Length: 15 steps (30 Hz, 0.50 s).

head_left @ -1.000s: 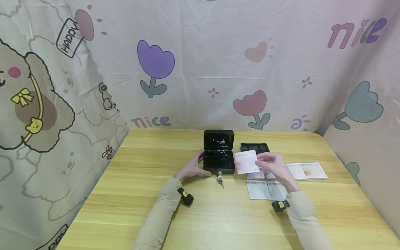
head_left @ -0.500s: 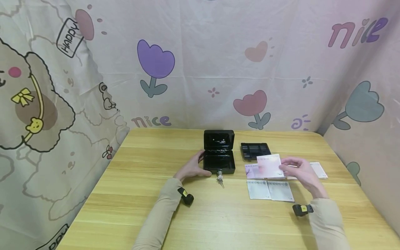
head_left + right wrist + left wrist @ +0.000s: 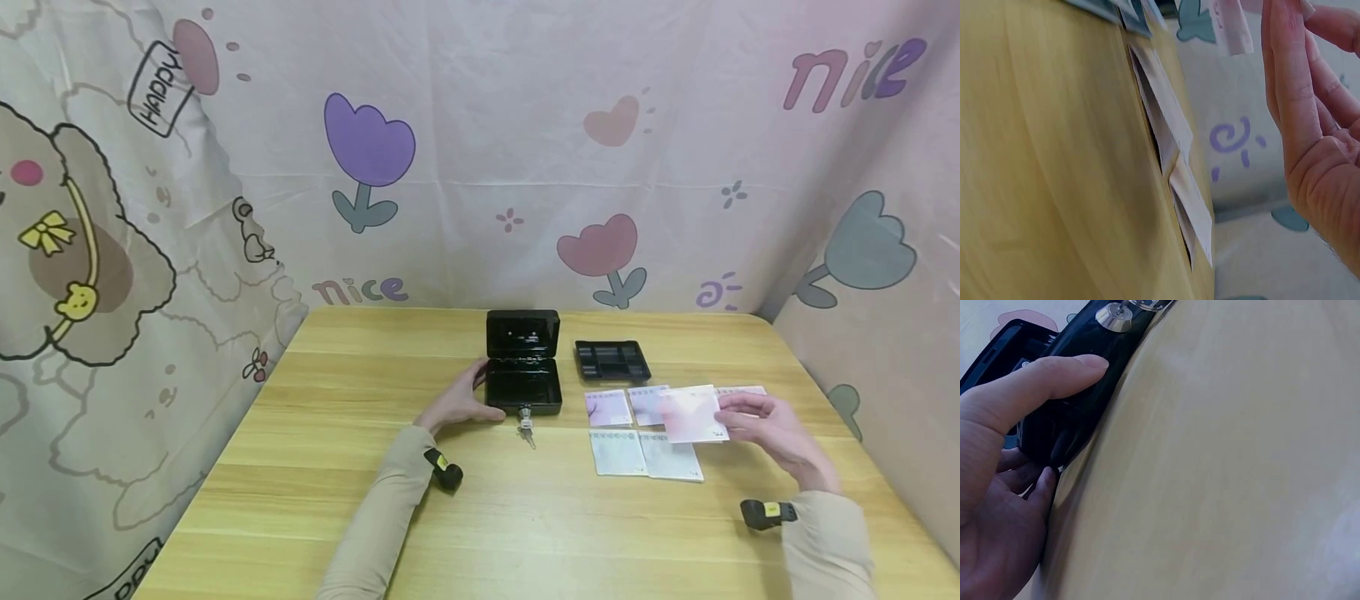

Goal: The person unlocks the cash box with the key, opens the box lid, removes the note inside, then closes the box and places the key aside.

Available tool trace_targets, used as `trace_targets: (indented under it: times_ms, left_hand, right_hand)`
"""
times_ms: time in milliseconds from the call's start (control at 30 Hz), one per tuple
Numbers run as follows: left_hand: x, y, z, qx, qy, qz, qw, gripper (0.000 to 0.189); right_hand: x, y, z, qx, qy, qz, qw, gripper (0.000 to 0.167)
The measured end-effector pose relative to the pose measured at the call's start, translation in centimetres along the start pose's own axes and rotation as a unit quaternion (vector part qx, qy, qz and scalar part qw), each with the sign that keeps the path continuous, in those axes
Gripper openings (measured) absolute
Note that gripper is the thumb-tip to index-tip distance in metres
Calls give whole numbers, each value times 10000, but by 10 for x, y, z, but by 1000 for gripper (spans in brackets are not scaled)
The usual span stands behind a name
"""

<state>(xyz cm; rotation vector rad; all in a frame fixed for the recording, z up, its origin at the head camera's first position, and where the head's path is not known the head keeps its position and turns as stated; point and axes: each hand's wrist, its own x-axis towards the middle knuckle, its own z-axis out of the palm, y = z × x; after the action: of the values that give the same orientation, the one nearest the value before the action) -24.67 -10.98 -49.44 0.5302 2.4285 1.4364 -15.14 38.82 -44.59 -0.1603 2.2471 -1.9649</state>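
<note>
A small black cash box (image 3: 543, 409) stands on the table with its lid raised and its inside bare. My left hand (image 3: 459, 403) grips its left side. In the left wrist view the thumb (image 3: 1054, 378) lies along the front wall and the other fingers reach behind the side. Keys (image 3: 528, 436) hang from the silver lock at the front. To the right, my right hand (image 3: 782, 432) pinches a square pink-and-white paper note (image 3: 690, 415) by its right edge. The note overlaps other paper in the head view; the right wrist view shows it held up above the table.
A black compartment tray (image 3: 612, 379) lies right of the box. In front of it are a lilac note (image 3: 608, 409), a bluish note (image 3: 642, 403) and two pale grey notes (image 3: 619, 455). More white notes (image 3: 1166, 119) lie farther right, partly hidden by the right hand.
My right hand has carried the pink note rightward and slightly nearer, away from the box and over the row of notes. The tray and lilac note are uncovered. My left hand stays at the box.
</note>
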Motion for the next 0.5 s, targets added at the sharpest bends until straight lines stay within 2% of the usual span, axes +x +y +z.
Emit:
trace_targets:
  times_ms: [100, 300, 500]
  left_hand:
    - [0, 1, 0, 7, 5, 15, 10000, 113]
    - [-1, 0, 0, 19, 30, 23, 10000, 113]
    - [-2, 2, -1, 26, 16, -19, 10000, 112]
  right_hand:
    - [-4, 2, -10, 80, -73, 120, 9999, 32]
    - [-13, 9, -28, 375, -381, 64, 9985, 36]
    - [-22, 17, -42, 425, -608, 209, 9970, 38]
